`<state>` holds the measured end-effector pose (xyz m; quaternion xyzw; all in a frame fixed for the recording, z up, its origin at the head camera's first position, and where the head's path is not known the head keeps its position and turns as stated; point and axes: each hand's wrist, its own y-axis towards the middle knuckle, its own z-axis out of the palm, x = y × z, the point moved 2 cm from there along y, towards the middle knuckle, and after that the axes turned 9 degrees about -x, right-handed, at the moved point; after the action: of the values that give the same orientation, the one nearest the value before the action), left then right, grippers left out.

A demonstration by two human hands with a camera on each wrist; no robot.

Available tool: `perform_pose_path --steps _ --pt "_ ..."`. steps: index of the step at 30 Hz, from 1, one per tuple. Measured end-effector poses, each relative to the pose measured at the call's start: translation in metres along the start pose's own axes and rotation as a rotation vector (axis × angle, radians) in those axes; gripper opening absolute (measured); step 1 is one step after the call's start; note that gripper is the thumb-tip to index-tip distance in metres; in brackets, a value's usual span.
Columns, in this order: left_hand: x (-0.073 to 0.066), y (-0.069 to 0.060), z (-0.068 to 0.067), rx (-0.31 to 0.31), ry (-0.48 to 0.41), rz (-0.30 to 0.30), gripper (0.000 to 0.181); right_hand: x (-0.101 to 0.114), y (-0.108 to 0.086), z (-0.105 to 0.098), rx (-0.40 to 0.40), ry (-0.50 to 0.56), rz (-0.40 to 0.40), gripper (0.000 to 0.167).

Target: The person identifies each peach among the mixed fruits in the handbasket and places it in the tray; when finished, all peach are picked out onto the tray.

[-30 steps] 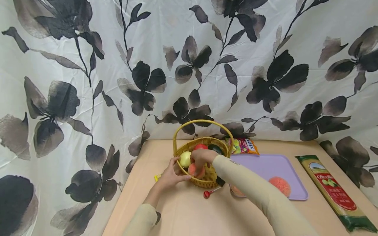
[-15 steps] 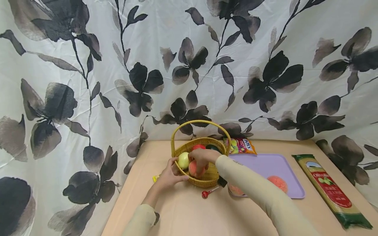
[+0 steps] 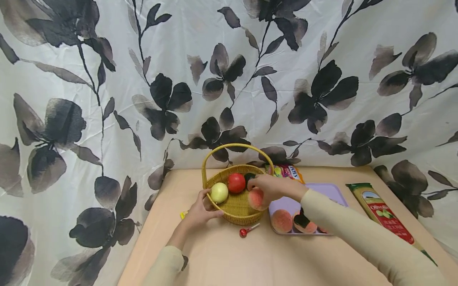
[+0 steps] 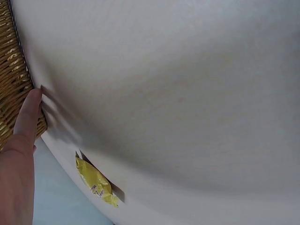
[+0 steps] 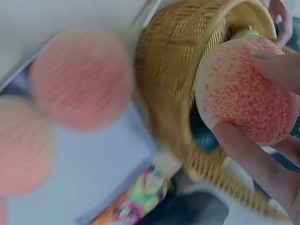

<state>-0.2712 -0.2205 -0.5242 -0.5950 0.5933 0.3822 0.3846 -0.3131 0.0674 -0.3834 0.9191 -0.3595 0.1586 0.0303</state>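
My right hand (image 3: 269, 187) pinches a peach (image 3: 256, 198) between thumb and fingers at the right rim of the yellow wicker basket (image 3: 247, 218). Close up in the right wrist view, the peach (image 5: 246, 91) shows red speckles. My left hand (image 3: 199, 210) grips the basket's left side, with a finger (image 4: 29, 110) against the weave in the left wrist view. Inside the basket lie a pale yellow-green round fruit (image 3: 219, 192), a red round fruit (image 3: 236, 183) and a dark green one (image 3: 249, 176), partly hidden. The purple tray (image 3: 282, 204) holds several peaches (image 3: 281, 221), some behind my right arm.
A red lollipop (image 3: 243, 232) lies before the basket. Behind the tray is a colourful sweets bag (image 3: 286, 171). A long green-and-gold packet (image 3: 381, 210) lies at the right. A small yellow wrapper (image 4: 96, 180) is left of the basket. A floral curtain (image 3: 229, 79) hangs behind the table.
My right hand has lifted the peach from the basket's inside and moved right with it to the rim. The red fruit and the peaches on the tray's near side are uncovered. My left hand stays at the basket.
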Motion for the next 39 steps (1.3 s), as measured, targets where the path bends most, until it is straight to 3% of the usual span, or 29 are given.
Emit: perform_pose_path --steps 5,8,12,16,22,25,31,35,39 --pt "0.001 0.0 -0.004 -0.002 0.026 0.001 0.108 -0.023 -0.046 -0.016 -0.107 0.005 -0.037 0.051" --pt "0.001 0.001 -0.001 0.007 0.036 0.009 0.108 -0.044 -0.076 -0.025 -0.166 -0.005 -0.014 0.051" --pt "0.002 0.002 0.0 0.02 0.043 0.01 0.108 -0.073 -0.115 -0.035 -0.209 -0.016 0.081 0.05" --pt "0.002 0.002 0.0 0.014 0.057 0.011 0.108 -0.104 -0.15 -0.038 -0.202 -0.059 0.238 0.055" --pt "0.0 0.001 -0.001 0.01 0.065 0.015 0.108 -0.145 -0.194 -0.023 -0.158 -0.099 0.405 0.058" --pt "-0.001 0.001 -0.001 0.016 0.057 0.014 0.108 -0.158 -0.206 -0.009 -0.121 -0.074 0.452 0.058" --pt "0.0 0.002 0.0 0.022 0.051 0.009 0.107 -0.167 -0.218 0.016 -0.068 0.088 0.546 0.055" --pt "0.001 0.003 -0.001 0.017 0.067 0.008 0.107 -0.169 -0.219 0.029 -0.069 0.178 0.573 0.052" --pt "0.001 0.004 -0.002 0.016 0.081 0.006 0.107 -0.171 -0.217 0.038 -0.094 0.165 0.546 0.053"
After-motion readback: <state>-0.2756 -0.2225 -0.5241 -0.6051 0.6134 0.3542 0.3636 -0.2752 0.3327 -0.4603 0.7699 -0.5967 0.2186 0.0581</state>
